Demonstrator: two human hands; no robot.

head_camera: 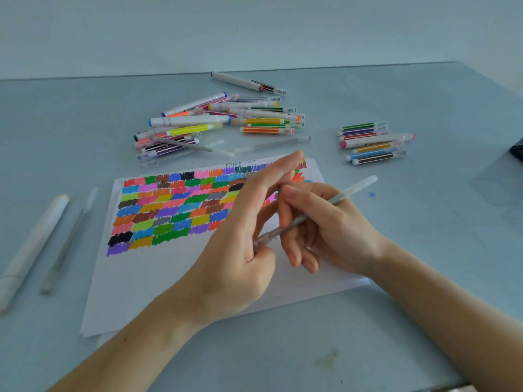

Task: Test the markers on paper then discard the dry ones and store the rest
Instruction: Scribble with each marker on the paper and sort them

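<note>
Both hands clamp one clear pen (pixel 317 213), right hand (pixel 325 230) mid-barrel, left hand (pixel 240 250) fingers apparently pinching the near cap; a hard tug could streak the paper (pixel 158 278).

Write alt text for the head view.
Both hands, left and right, hold a clear pen over paper covered with colour swatches. Marker piles lie beyond on the grey table.
</note>
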